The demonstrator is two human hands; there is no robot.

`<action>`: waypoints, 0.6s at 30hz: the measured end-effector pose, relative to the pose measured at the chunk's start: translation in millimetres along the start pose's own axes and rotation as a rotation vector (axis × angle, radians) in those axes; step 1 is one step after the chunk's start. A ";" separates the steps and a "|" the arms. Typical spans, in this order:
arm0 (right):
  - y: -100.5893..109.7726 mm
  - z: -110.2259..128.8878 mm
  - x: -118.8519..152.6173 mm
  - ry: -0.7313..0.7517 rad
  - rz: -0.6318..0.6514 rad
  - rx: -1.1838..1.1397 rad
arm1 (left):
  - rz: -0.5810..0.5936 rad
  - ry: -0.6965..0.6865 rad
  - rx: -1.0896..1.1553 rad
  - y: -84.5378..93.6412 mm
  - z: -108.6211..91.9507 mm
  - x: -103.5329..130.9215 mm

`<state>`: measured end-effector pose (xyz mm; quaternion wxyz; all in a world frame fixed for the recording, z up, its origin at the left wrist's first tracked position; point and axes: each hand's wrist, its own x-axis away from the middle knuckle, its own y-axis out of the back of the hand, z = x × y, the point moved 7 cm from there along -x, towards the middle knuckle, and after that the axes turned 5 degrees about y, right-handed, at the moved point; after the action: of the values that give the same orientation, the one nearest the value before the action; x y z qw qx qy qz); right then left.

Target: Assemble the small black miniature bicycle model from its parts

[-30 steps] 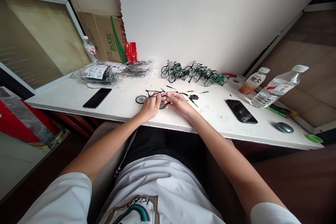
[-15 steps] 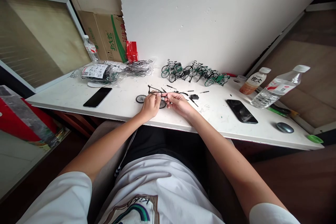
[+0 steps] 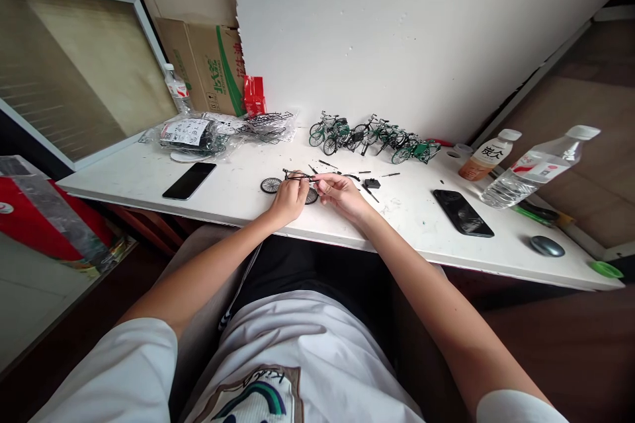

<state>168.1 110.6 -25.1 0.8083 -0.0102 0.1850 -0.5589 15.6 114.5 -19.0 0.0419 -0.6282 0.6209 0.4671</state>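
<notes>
My left hand (image 3: 289, 199) is closed on a thin black model bicycle frame (image 3: 292, 176), held just above the table. My right hand (image 3: 343, 195) meets it from the right, thumb and forefinger pinched at the frame's right end. Whether a small loose part is also between those fingertips is too small to tell. One black spoked wheel (image 3: 270, 185) shows left of my left hand. Another wheel (image 3: 312, 196) is partly hidden between my hands. Beyond my right hand lie thin black parts (image 3: 370, 193) and a small black block-shaped piece (image 3: 372, 183).
Several green and black model bicycles (image 3: 377, 135) stand along the wall. Bagged parts (image 3: 191, 135) and a phone (image 3: 189, 181) are on the left. A second phone (image 3: 463, 213), two bottles (image 3: 540, 168) and a computer mouse (image 3: 547, 246) are on the right.
The camera view has shifted slightly, so everything sits a little further right. Both hands keep nearly the same hold, with the frame still between them.
</notes>
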 end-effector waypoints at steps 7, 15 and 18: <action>1.2 -0.4 0.5 0.005 -0.014 0.024 | -0.006 -0.020 -0.003 0.3 -1.6 -0.7; 0.6 -1.0 0.6 0.011 -0.004 0.040 | -0.058 -0.025 -0.042 3.5 -5.0 2.1; 0.9 -2.2 0.0 0.016 0.009 0.035 | -0.055 -0.039 -0.042 2.8 -4.9 2.1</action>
<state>168.2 111.4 -27.3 0.8093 0.0091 0.1816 -0.5586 15.5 109.2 -16.2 0.0538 -0.6365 0.5925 0.4908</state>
